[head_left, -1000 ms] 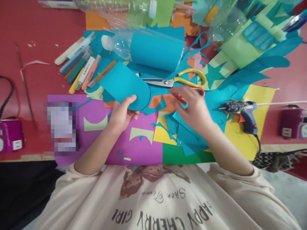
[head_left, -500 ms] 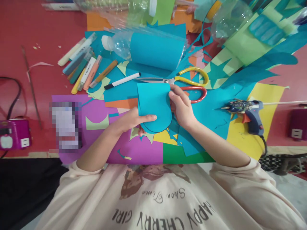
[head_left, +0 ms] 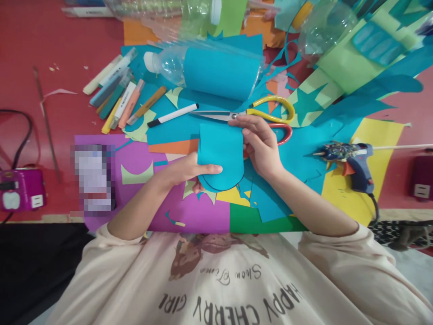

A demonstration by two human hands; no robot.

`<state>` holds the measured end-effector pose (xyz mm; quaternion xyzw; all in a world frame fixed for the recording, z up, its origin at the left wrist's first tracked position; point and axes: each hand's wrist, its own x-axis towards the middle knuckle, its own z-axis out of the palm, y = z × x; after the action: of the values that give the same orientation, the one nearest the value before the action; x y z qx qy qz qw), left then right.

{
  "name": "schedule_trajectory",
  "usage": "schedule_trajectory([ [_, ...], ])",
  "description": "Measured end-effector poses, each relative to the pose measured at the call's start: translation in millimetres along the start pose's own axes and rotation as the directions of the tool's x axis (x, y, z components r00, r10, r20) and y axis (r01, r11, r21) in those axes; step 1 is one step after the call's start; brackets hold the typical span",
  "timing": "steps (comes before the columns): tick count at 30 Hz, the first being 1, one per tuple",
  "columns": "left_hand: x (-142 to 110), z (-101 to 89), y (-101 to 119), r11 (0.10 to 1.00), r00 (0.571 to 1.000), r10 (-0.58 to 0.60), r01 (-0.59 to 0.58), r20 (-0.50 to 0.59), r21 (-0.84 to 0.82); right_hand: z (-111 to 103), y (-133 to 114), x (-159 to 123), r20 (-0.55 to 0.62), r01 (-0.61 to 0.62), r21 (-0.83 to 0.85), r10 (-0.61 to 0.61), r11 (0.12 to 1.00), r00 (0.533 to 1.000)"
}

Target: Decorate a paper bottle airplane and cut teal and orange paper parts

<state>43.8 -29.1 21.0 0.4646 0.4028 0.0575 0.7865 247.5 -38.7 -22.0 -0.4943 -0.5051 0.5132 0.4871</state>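
Red tabletop [head_left: 20, 83]; clear plastic bottle [head_left: 206, 70] banded smooth blue; metal scissors [head_left: 216, 116] partly covered by the half-curled right hand [head_left: 264, 146], its hold unclear, at the edge of a round-ended blue paper piece [head_left: 221, 148] pinched by the left hand [head_left: 184, 170]; slim white marker [head_left: 176, 113].

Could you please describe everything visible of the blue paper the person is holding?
The blue paper, below the scissors in view, looks like card: straight top and sides, rounded bottom with a dark line. Another blue layer shows lower left. The left hand grips it, thumb on the front; the right hand is at its right edge, contact unclear.
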Motion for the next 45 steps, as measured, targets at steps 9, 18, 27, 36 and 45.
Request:
schedule_trajectory([
  [9, -1, -1.3, -3, 0.998, 0.999, -0.025, 0.027, -0.031, 0.063, 0, 2, 0, 0.014, 0.066, 0.032, -0.066, 0.997, 0.998],
  [18, 8, -5.8, -17, 0.975, 0.965, 0.223, -0.221, -0.135, 0.033, -3, 10, 3, -0.042, 0.136, 0.02, -0.136, 0.99, 0.99],
  [27, 22, -18.7, -37, 0.663, 0.488, 0.747, -0.598, -0.452, 0.451, -2, 12, 1, -0.15, 0.145, -0.136, -0.165, 0.98, 0.975],
  [36, 23, -13.3, -35, 0.588, 0.441, 0.809, -0.617, -0.389, 0.522, 2, 14, 0, -0.208, 0.079, -0.121, -0.103, 0.989, 0.973],
  [45, 13, -6.7, -25, 0.746, 0.623, 0.661, -0.491, -0.418, 0.449, 3, 4, -2, -0.172, -0.003, -0.085, -0.011, 0.996, 0.985],
])
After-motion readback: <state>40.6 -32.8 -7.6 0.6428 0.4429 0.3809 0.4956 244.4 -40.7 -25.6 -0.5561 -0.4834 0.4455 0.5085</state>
